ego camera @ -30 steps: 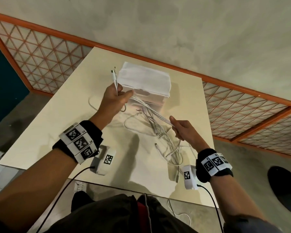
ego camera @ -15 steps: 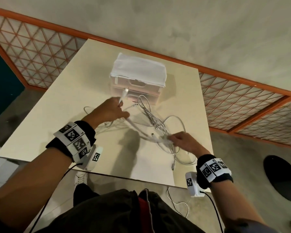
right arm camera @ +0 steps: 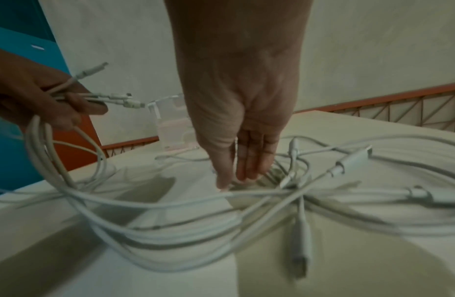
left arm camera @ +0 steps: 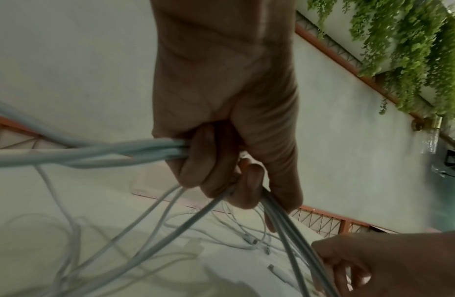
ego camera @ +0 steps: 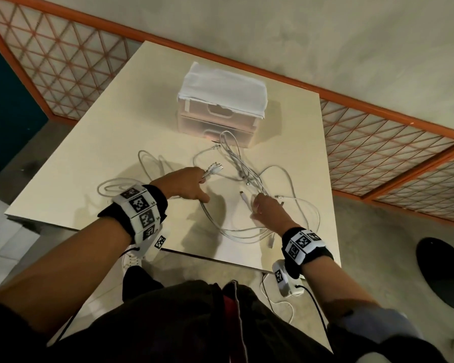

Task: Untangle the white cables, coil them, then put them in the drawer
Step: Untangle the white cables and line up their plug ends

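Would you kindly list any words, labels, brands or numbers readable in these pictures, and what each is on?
No readable text.
Left wristband: black-and-white square code markers, tiny characters beside them too small to read.
Right wristband: the same markers, nothing legible.
Drawer unit and white cables: no visible label.

Left hand (ego camera: 185, 183) fisted around cables, right hand (ego camera: 266, 209) fingers (right arm camera: 246, 160) extended downward

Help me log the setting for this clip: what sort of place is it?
Probably a semi-outdoor spot, a terrace or balcony, though that is a guess. A small table stands on bare concrete floor, an orange lattice railing runs behind it, and green plants hang over a wall.
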The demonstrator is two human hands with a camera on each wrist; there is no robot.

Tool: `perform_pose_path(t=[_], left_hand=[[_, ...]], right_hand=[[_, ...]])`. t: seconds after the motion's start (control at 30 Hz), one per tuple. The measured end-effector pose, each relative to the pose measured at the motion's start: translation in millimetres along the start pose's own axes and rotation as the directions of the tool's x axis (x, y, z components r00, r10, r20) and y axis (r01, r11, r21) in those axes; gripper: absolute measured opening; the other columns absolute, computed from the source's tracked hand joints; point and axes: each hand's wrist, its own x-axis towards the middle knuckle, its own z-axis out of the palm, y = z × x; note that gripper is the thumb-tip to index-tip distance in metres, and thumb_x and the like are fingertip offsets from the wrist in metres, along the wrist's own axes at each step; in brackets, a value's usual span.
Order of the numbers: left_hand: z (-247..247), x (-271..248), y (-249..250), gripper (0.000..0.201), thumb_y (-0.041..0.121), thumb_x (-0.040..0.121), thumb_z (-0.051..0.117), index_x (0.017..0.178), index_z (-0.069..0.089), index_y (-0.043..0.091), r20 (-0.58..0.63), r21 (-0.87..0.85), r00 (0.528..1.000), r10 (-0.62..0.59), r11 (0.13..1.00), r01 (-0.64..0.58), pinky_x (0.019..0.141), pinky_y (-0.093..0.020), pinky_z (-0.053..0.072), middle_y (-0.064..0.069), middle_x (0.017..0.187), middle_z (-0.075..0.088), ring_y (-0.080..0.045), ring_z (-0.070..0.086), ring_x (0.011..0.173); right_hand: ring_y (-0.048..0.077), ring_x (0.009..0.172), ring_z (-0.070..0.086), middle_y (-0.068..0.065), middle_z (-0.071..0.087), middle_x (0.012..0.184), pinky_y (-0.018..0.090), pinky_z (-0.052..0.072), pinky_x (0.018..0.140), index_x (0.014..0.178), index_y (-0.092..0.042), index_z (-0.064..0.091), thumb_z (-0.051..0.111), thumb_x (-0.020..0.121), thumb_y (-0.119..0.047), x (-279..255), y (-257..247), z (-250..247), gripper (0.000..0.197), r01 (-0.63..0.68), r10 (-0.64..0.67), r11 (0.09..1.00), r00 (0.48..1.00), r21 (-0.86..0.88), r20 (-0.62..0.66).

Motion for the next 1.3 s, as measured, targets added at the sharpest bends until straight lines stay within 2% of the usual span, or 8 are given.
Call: perform_pose_path(t=[0.17, 0.47, 0.83, 0.93, 1.0, 1.13, 1.23, 1.3], left_hand=[[3, -3, -2, 0.041, 0.02, 0.073, 0.074, 0.066, 0.034, 0.017, -0.008, -0.001, 1.0, -0.012, 1.0, 0.012, 0.055, -0.03, 0.028, 0.002, 0.059, 0.039, -0.014, 0.035, 0.052], [-2, -10, -7, 0.04, 0.015, 0.073, 0.073, 0.067, 0.034, 0.017, -0.001, -0.027, 1.0, -0.013, 1.0, 0.013, 0.048, -0.027, 0.025, 0.003, 0.056, 0.038, -0.012, 0.033, 0.047], [-22, -17, -15, 0.042, 0.018, 0.071, 0.074, 0.07, 0.032, 0.017, -0.038, 0.055, 0.997, -0.073, 0.996, 0.075, 0.05, -0.028, 0.025, 0.004, 0.062, 0.035, -0.012, 0.031, 0.052], [-27, -19, -18, 0.036, 0.02, 0.07, 0.075, 0.084, 0.043, 0.01, -0.058, 0.076, 0.993, -0.103, 0.991, 0.107, 0.056, -0.029, 0.029, -0.008, 0.068, 0.047, -0.023, 0.049, 0.062], [-28, -19, -17, 0.039, 0.022, 0.071, 0.075, 0.095, 0.048, 0.006, -0.07, 0.1, 0.992, -0.104, 0.989, 0.11, 0.063, -0.029, 0.033, -0.015, 0.079, 0.054, -0.033, 0.057, 0.077], [-27, -13, -12, 0.039, 0.026, 0.074, 0.074, 0.091, 0.043, 0.01, -0.109, 0.106, 0.991, -0.077, 0.99, 0.088, 0.062, -0.029, 0.037, -0.002, 0.076, 0.061, -0.017, 0.055, 0.07], [-29, -11, -6, 0.046, 0.043, 0.081, 0.069, 0.098, 0.045, 0.009, -0.165, 0.014, 0.986, -0.009, 1.0, 0.011, 0.074, -0.03, 0.04, -0.005, 0.102, 0.062, -0.023, 0.058, 0.095], [-30, -11, -1, 0.04, 0.044, 0.086, 0.062, 0.097, 0.042, 0.01, -0.216, -0.155, 0.976, 0.024, 0.986, -0.058, 0.067, -0.027, 0.039, -0.003, 0.097, 0.06, -0.02, 0.057, 0.088]], right_hand=[[0.035, 0.102, 0.06, 0.022, 0.063, 0.106, 0.033, 0.042, 0.076, 0.095, -0.004, 0.061, 0.053, 0.085, -0.006, 7, 5, 1, 0.013, 0.019, -0.017, 0.999, 0.999, -0.047, 0.051], [0.038, 0.085, 0.064, 0.016, 0.062, 0.091, 0.053, 0.053, 0.078, 0.088, -0.015, 0.045, 0.047, 0.085, 0.005, 35, 6, -91, 0.02, 0.016, 0.079, 0.963, 0.936, 0.268, -0.342], [0.038, 0.085, 0.063, 0.021, 0.066, 0.096, 0.046, 0.054, 0.072, 0.099, -0.015, 0.048, 0.039, 0.089, -0.001, 40, 17, -116, 0.019, -0.119, 0.285, 0.937, 0.807, 0.33, -0.517], [0.039, 0.091, 0.059, 0.018, 0.061, 0.106, 0.04, 0.043, 0.067, 0.109, -0.009, 0.046, 0.038, 0.089, 0.004, 35, 13, -120, 0.025, -0.24, 0.314, 0.949, 0.775, 0.204, -0.549], [0.039, 0.093, 0.059, 0.017, 0.062, 0.106, 0.04, 0.041, 0.068, 0.11, -0.011, 0.047, 0.039, 0.09, 0.001, 32, 8, -118, 0.024, -0.245, 0.288, 0.958, 0.802, 0.152, -0.524], [0.029, 0.077, 0.068, 0.009, 0.07, 0.083, 0.042, 0.055, 0.072, 0.091, -0.023, 0.054, 0.048, 0.087, -0.005, 41, -1, -104, 0.02, -0.053, 0.17, 0.954, 0.906, 0.295, -0.387], [0.006, 0.051, 0.064, 0.001, 0.067, 0.066, 0.028, 0.052, 0.058, 0.084, -0.015, 0.056, 0.05, 0.084, 0.007, 37, -28, -100, 0.024, 0.116, 0.033, 0.862, 0.959, 0.494, -0.281], [0.008, 0.053, 0.066, 0.003, 0.068, 0.07, 0.021, 0.048, 0.052, 0.088, -0.012, 0.056, 0.051, 0.082, 0.011, 28, -56, -101, 0.024, 0.19, -0.098, 0.805, 0.977, 0.562, -0.191]])
